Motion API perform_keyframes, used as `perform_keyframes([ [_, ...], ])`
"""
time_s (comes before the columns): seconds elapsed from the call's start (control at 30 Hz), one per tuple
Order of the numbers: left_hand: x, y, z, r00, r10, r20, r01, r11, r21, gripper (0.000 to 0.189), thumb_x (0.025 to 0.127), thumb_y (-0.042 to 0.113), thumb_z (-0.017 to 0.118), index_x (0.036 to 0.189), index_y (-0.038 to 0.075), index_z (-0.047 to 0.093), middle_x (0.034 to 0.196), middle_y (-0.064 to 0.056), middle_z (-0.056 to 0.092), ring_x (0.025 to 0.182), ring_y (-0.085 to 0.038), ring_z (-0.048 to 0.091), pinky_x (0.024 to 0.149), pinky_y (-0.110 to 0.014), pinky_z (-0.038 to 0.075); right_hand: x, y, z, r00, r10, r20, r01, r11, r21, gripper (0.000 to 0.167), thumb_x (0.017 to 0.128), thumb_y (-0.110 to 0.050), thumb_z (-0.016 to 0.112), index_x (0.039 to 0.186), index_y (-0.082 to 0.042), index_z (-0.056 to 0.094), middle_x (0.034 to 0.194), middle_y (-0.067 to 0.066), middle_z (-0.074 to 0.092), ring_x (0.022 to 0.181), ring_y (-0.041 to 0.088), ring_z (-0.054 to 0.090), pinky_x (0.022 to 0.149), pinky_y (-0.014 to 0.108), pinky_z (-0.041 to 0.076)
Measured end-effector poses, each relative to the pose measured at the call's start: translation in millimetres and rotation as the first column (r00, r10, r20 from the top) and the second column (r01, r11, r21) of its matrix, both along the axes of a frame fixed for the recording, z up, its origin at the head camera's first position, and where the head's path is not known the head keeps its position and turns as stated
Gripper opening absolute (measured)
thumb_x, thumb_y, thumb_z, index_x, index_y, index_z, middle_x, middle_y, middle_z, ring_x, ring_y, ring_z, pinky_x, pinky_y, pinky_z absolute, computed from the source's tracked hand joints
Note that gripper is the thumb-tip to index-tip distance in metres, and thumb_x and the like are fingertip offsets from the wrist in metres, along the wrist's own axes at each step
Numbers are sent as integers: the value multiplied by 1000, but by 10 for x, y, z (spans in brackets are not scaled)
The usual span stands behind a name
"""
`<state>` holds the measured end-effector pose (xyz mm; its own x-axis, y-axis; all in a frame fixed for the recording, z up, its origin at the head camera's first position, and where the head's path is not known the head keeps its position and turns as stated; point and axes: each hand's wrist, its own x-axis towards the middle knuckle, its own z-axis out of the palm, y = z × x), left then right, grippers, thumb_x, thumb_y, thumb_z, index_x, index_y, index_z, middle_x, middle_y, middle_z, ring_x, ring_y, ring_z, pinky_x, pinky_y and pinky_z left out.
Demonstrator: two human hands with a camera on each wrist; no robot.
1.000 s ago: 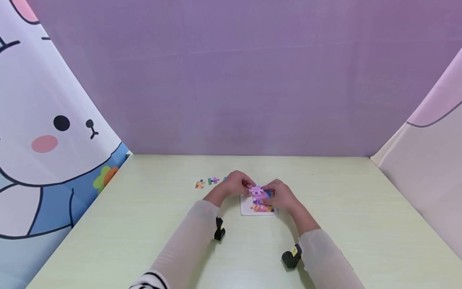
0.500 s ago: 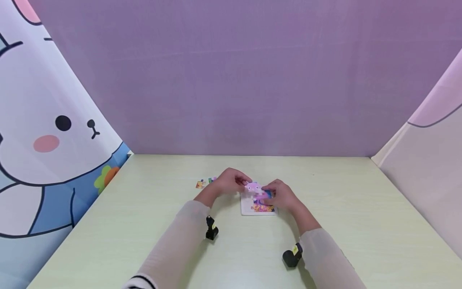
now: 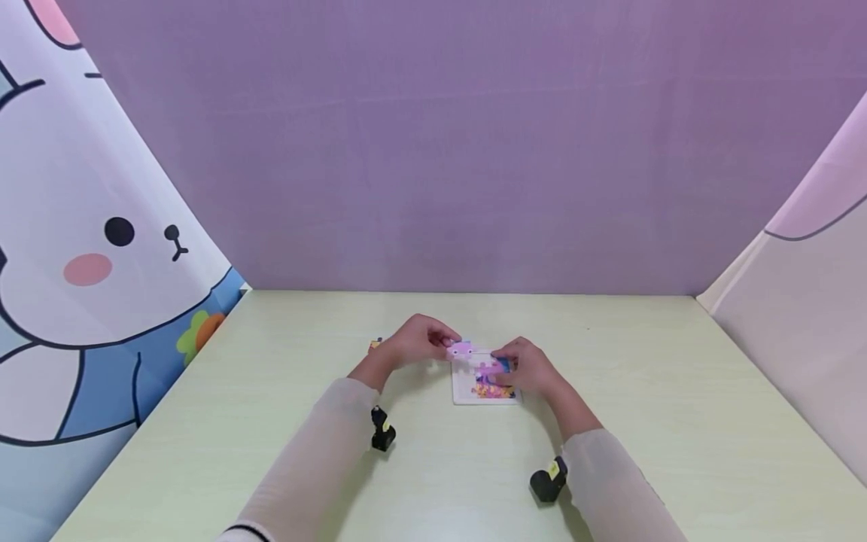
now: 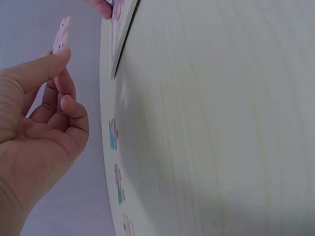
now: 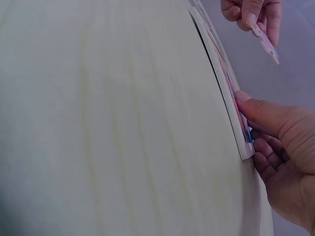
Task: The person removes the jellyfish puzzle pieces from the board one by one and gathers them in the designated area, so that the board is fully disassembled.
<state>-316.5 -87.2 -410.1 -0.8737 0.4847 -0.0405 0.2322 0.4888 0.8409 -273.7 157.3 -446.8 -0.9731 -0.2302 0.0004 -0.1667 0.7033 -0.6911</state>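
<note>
My left hand [image 3: 418, 339] pinches a pink puzzle piece [image 3: 461, 350] printed with a cartoon face between thumb and fingers. It holds this piece raised above the far left of a square white puzzle tray [image 3: 463, 382]. In the left wrist view the piece [image 4: 62, 35] stands on edge past the thumb tip. My right hand [image 3: 531, 367] grips the tray's right side, thumb on the fitted colourful pieces [image 3: 493, 390] and other fingers curled at the edge, as the right wrist view shows. Fitted pieces fill the tray's right and near part; white base shows at its left.
Loose puzzle pieces [image 4: 119, 184] lie in a row on the pale wooden table [image 3: 460, 467], left of the tray; the left arm mostly hides them in the head view. A purple backdrop [image 3: 433, 150] rises behind the table, with printed cloth panels on both sides.
My left hand has drawn the pink piece up and leftward, away from the fitted pieces, baring more white base. The right hand stays at the tray's right side.
</note>
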Motion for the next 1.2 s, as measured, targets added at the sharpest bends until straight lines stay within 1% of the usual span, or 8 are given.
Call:
perform_keyframes([
  [0.23,4,-126,-30,1000,27,-14,-27,1000,8,29,79,-9,74,104,6,76,89,-2,68,84,-15,60,77,-27,53,1,0,-12,1000,5,-3,-5,1000,8,41,83,-15,80,120,-2,68,112,10,57,100,26,53,94,46,44],
  [0.4,-3,-219,-59,999,48,-16,-48,999,3,30,79,-11,72,103,5,76,88,-2,69,84,-16,61,77,-28,53,6,0,-13,1000,7,-3,-7,1000,7,41,83,-14,79,120,-2,68,113,10,57,103,27,53,96,47,43],
  [0.63,-16,-355,-99,997,72,-3,-72,997,-35,31,79,-13,71,105,4,75,93,-3,69,84,-15,58,76,-26,52,15,-2,-2,1000,9,-13,-9,1000,5,40,83,-14,79,120,-2,68,113,10,57,103,27,54,97,48,43],
  [0.83,-22,-469,-121,995,98,12,-97,992,-80,32,78,-14,70,104,4,76,91,-3,68,83,-15,56,73,-25,50,22,-5,4,1000,6,-9,-6,1000,-5,40,83,-14,79,120,-3,68,113,9,57,104,27,54,98,48,43],
  [1.0,-42,-518,-136,994,110,6,-108,988,-114,30,77,-13,71,102,4,76,89,-3,67,83,-16,57,74,-26,50,26,-12,9,1000,0,2,0,1000,-9,40,83,-14,79,120,-3,68,113,9,56,105,27,54,98,49,43],
  [1.07,-52,-527,-145,993,118,12,-116,985,-125,29,77,-13,72,101,5,76,88,-2,67,82,-16,57,73,-26,50,26,-12,6,1000,-6,9,6,1000,-9,40,84,-15,79,121,-4,68,113,9,56,105,27,54,98,48,43],
  [1.2,-57,-540,-151,993,115,2,-114,983,-142,29,78,-14,71,99,5,77,85,-2,67,80,-16,55,70,-25,50,25,-14,0,1000,-8,16,8,1000,-4,40,84,-16,79,121,-5,68,114,8,56,106,27,54,98,49,43],
])
